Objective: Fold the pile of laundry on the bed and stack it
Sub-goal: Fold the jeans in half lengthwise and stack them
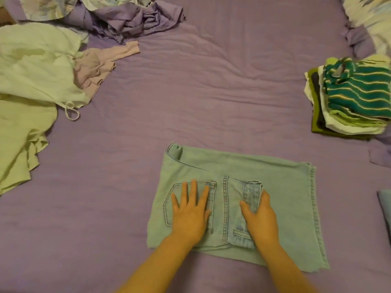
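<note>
While both forearms reach in from the bottom edge, the folded jeans (pixel 249 182) sit closest, lying flat on the purple bed (pixel 211 92) just in front of the person. Left hand (pixel 188 216) is spread wide and flat, fingers straight, pressing down on the back pocket (pixel 169 206) side. Right hand (pixel 261 218) is curled around the folded waistband part, thumb on top and fingers tucked under the denim edge, so it's holding that flap. Off at the right edge there's a sliver of some blue fabric (pixel 385 206), can't tell what it is. Further up on the right is the folded stack (pixel 347 102), with a teal striped knit thing on top and green and white layers below. Over on the left sits the unfolded pile: a big pale green garment (pixel 31 81) with a pinkish top (pixel 95 66) just beside it, touching. At the far back, crumpled purple sheets (pixel 135 20) and some floral bedding (pixel 372 20) in the top right corner.
</note>
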Demonstrator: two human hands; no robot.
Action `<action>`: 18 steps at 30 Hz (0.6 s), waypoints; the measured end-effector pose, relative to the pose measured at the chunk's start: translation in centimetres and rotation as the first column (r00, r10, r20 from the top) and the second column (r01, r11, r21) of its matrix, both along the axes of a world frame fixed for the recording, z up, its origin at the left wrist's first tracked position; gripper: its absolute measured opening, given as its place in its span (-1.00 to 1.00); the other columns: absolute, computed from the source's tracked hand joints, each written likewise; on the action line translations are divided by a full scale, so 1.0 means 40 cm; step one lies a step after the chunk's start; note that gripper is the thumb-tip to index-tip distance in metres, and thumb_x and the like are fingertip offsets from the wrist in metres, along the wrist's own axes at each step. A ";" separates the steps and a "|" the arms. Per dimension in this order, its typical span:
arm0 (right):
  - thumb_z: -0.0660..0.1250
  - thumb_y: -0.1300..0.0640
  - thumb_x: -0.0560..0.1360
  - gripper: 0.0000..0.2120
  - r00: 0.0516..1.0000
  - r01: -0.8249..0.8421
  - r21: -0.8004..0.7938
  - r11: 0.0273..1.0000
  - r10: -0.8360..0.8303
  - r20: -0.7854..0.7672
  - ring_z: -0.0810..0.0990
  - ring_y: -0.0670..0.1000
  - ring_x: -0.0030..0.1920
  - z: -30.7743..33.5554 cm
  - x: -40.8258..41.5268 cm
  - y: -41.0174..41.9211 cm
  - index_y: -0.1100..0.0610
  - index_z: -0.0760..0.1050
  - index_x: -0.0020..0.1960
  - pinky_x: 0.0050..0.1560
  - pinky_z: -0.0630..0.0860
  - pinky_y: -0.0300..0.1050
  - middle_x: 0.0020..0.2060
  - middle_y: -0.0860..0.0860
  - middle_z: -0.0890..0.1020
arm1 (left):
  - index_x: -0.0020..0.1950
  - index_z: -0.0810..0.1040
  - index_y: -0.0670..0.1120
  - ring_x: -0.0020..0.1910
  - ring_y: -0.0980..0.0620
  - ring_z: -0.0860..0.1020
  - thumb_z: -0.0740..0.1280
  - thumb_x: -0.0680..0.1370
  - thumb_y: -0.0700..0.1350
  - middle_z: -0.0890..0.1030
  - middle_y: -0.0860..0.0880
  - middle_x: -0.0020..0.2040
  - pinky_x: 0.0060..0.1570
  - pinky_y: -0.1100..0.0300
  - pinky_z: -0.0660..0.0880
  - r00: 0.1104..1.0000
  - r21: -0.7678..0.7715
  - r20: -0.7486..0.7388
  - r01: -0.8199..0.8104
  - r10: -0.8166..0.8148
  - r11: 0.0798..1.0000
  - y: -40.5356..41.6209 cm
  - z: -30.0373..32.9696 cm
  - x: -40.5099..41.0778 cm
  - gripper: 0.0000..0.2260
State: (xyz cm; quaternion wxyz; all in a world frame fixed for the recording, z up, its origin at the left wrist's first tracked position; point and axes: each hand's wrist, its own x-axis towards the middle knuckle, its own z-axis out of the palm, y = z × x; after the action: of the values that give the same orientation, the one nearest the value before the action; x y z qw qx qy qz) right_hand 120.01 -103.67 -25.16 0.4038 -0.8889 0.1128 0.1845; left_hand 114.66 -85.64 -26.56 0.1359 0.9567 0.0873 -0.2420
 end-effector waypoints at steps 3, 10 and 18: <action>0.28 0.11 0.56 -0.26 0.999 -0.019 -0.066 0.998 0.017 -0.028 0.50 0.16 0.25 -0.045 -0.008 -0.035 0.03 -0.12 0.56 -0.03 0.48 -0.15 0.44 0.08 0.34 | 0.41 -0.49 0.14 0.39 -0.22 -0.49 -0.19 0.61 0.25 -0.47 -0.05 0.46 0.34 -0.28 -0.41 0.997 0.060 -0.045 0.072 -0.069 0.996 -0.036 -0.083 -0.021 -0.45; 0.17 -0.04 0.59 -0.26 0.998 -0.070 -0.157 0.985 0.070 -0.005 0.37 0.17 0.38 -0.093 -0.038 -0.026 -0.01 -0.26 0.55 0.16 0.47 0.11 0.53 0.02 0.11 | 0.55 -0.19 0.08 0.52 -0.26 -0.18 -0.29 0.53 0.29 -0.16 -0.14 0.56 0.41 -0.34 -0.19 0.995 0.115 -0.038 0.099 -0.095 0.988 -0.044 -0.108 -0.034 -0.37; 0.12 -0.08 0.59 -0.27 0.995 -0.076 -0.214 0.974 0.060 -0.078 0.57 0.19 0.14 -0.118 -0.028 -0.026 0.00 -0.30 0.54 -0.15 0.54 0.01 0.53 0.05 0.13 | 0.57 0.01 0.00 0.55 -0.17 -0.06 0.01 0.68 0.03 0.15 -0.07 0.55 0.42 -0.28 -0.26 0.965 0.300 0.040 0.234 -0.257 0.925 0.111 -0.060 0.182 -0.53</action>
State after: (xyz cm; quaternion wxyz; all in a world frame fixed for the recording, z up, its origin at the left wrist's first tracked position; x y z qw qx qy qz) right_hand 118.88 -104.71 -29.87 0.2938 -0.9238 0.1160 0.2163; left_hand 121.95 -81.19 -28.96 -0.0352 0.9784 -0.0039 -0.2038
